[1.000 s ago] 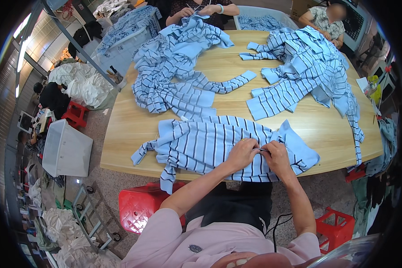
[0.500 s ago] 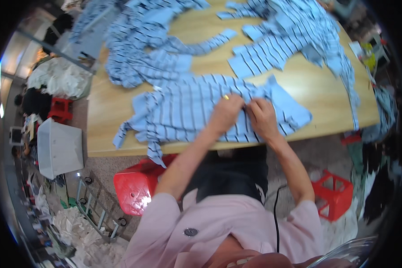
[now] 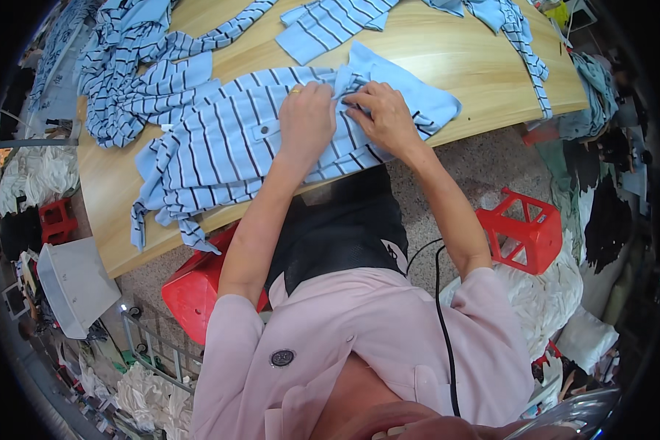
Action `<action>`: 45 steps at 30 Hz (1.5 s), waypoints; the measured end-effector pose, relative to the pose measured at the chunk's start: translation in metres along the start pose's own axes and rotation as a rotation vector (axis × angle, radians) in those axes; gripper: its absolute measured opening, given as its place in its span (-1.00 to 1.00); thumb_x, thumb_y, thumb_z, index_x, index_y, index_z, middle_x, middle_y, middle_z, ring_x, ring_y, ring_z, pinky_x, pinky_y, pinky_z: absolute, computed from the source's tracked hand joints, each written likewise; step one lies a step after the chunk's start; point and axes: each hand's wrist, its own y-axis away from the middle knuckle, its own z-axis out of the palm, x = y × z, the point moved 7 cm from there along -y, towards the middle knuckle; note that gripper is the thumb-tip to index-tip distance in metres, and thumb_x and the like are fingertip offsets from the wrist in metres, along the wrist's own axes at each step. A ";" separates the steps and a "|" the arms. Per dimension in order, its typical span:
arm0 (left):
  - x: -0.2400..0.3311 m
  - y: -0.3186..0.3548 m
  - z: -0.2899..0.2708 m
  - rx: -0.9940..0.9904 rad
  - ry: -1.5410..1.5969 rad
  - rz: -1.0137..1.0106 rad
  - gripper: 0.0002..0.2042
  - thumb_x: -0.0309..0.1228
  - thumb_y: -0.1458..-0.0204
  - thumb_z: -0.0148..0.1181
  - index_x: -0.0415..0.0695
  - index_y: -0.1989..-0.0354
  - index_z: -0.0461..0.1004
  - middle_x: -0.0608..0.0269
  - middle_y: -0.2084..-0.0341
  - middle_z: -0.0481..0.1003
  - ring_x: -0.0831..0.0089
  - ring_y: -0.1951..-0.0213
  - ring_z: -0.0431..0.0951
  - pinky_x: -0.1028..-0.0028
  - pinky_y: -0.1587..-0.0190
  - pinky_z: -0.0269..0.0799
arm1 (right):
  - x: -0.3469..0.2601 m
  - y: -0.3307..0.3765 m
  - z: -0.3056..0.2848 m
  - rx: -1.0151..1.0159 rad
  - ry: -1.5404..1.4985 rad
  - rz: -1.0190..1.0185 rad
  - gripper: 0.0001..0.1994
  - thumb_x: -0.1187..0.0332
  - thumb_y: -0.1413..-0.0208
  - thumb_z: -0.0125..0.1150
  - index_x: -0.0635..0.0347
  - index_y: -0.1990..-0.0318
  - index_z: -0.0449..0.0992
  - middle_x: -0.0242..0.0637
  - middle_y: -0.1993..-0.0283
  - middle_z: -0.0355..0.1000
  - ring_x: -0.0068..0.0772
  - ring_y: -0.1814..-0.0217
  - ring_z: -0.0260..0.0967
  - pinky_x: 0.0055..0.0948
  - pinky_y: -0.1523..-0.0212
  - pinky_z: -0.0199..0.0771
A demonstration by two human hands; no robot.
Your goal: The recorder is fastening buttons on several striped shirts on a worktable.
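A light-blue shirt with dark stripes point(image 3: 227, 136) lies along the near edge of the wooden table point(image 3: 491, 88). Its plain blue part point(image 3: 411, 84) spreads out at the right, and its tied or bunched ends droop over the edge at the left. A small flap with a button point(image 3: 265, 131) shows on the fabric beside my left hand point(image 3: 308, 121). That hand is closed on the cloth, its fingertips hidden in the folds. Just to its right, my right hand point(image 3: 385, 121) pinches the shirt between thumb and fingers where the striped and plain parts meet.
More striped blue garments point(image 3: 139, 66) are heaped at the far left of the table, with others point(image 3: 337, 26) at the back. Red stools point(image 3: 524, 231) stand below on the right and left. A white bin point(image 3: 77, 286) and white cloth piles point(image 3: 539, 301) sit on the floor.
The view has swung, so the table sits higher and more to the left. My hands have drawn slightly apart, and the buttoned flap now shows beside my left hand.
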 end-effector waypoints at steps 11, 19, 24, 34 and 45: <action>-0.030 0.007 0.020 0.012 0.480 -0.224 -0.79 -0.40 -0.25 0.42 -0.27 0.05 0.69 0.18 0.33 0.66 0.49 0.37 0.54 0.43 0.24 0.49 | -0.002 0.004 -0.002 0.254 -0.035 -0.136 -0.87 0.44 -0.12 0.48 0.04 0.18 0.71 -0.40 0.16 0.62 -0.21 0.01 0.53 -0.16 -0.11 0.34; -0.037 0.003 0.026 -0.022 0.604 -0.302 -0.79 -0.37 -0.26 0.40 -0.24 0.05 0.71 0.25 0.34 0.64 0.47 0.35 0.56 0.43 0.21 0.49 | 0.003 0.002 0.004 0.210 -0.020 -0.120 -0.81 0.46 -0.15 0.45 0.05 0.08 0.76 -0.35 0.10 0.68 -0.15 0.02 0.57 -0.18 -0.10 0.45; -0.040 -0.003 0.031 -0.072 0.655 -0.316 -0.81 -0.37 -0.24 0.38 -0.22 0.08 0.73 0.14 0.31 0.66 0.31 0.35 0.63 0.33 0.19 0.52 | 0.010 -0.008 0.003 0.112 0.006 -0.139 -0.85 0.36 -0.13 0.48 0.00 0.14 0.74 -0.42 0.14 0.61 -0.16 0.01 0.55 -0.10 0.02 0.46; -0.039 -0.001 0.035 -0.177 0.626 -0.318 -0.77 -0.34 -0.25 0.34 -0.19 0.05 0.74 0.15 0.28 0.66 0.22 0.23 0.60 0.29 0.07 0.51 | -0.005 0.007 -0.008 0.371 0.098 -0.305 -0.86 0.41 -0.04 0.54 0.04 0.22 0.74 -0.48 0.26 0.67 -0.33 0.13 0.60 -0.27 -0.03 0.51; -0.028 -0.005 0.026 -0.084 0.390 -0.029 -0.86 -0.42 -0.30 0.31 -0.24 0.13 0.68 0.03 0.28 0.67 0.11 0.19 0.68 0.21 0.07 0.54 | -0.007 0.004 -0.002 0.201 0.053 -0.312 -0.77 0.49 -0.11 0.33 0.14 0.05 0.66 -0.22 -0.19 0.64 -0.09 0.04 0.61 -0.16 0.01 0.57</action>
